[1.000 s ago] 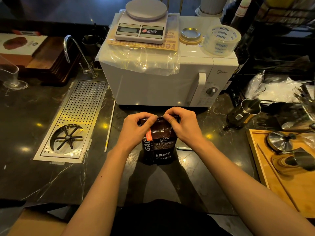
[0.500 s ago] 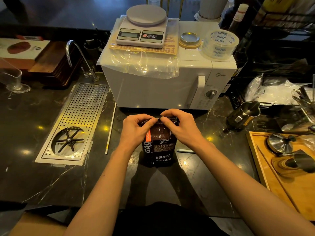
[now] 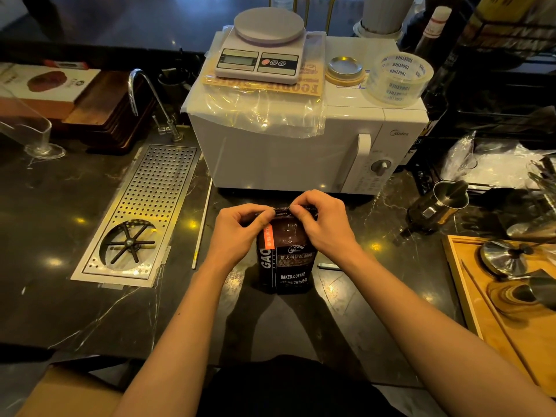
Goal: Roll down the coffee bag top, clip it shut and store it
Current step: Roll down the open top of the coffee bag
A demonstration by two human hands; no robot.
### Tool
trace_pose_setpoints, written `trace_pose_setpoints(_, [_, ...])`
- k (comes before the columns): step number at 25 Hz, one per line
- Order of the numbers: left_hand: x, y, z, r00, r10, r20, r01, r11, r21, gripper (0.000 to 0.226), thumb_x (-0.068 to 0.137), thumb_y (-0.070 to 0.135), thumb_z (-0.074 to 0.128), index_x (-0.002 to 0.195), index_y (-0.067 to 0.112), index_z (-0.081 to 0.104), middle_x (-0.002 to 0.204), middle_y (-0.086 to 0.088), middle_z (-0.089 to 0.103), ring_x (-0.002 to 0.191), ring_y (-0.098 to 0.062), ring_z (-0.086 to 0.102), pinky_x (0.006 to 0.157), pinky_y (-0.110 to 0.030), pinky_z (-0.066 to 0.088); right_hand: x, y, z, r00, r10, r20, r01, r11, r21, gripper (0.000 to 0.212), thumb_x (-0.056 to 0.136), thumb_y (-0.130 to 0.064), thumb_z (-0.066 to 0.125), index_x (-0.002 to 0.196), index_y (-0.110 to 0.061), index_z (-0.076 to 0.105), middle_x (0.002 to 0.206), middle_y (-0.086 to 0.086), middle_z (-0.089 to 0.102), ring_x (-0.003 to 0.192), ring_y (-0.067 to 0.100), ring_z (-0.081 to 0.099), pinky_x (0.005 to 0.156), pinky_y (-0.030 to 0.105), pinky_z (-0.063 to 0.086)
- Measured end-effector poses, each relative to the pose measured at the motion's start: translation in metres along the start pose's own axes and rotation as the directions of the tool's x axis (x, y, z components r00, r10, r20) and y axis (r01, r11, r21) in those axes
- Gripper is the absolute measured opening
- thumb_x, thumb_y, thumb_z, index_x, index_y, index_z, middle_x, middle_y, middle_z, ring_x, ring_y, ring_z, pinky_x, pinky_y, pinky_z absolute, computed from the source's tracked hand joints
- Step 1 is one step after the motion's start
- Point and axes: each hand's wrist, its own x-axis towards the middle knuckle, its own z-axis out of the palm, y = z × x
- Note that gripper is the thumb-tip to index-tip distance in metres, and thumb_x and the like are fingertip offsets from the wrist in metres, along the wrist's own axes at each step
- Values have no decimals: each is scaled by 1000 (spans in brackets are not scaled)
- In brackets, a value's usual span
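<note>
A dark brown coffee bag (image 3: 285, 263) with white lettering and an orange label stands upright on the black marble counter, just in front of the microwave. My left hand (image 3: 237, 233) pinches the left end of the bag's folded top. My right hand (image 3: 323, 224) pinches the right end, its fingers curled over the fold. The top edge between my thumbs looks rolled over into a narrow band. A small pale stick-like object (image 3: 328, 266) lies on the counter right of the bag; I cannot tell whether it is a clip.
A white microwave (image 3: 285, 158) stands right behind the bag, with a scale (image 3: 261, 52) and tape roll (image 3: 398, 78) on top. A perforated steel drip tray (image 3: 141, 215) is to the left, a metal pitcher (image 3: 436, 206) and a wooden tray (image 3: 505, 320) to the right.
Both hands stay on the bag's top and have turned the fold a little further down; my right fingers now curl more over the edge. The bag has not shifted on the counter.
</note>
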Motion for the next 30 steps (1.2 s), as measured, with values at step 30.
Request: trace_pose_setpoints(30, [4,-10,9,995,-94,39,97,992,-80,10,91,17,66,95,12,73,92,-15,75,85,-24,74,74,-32,59,2,8,0,999,39,26,-42,991,124,7,92,-20,67,96,-17,72,91,-7,68,90,11,65,79,22,51])
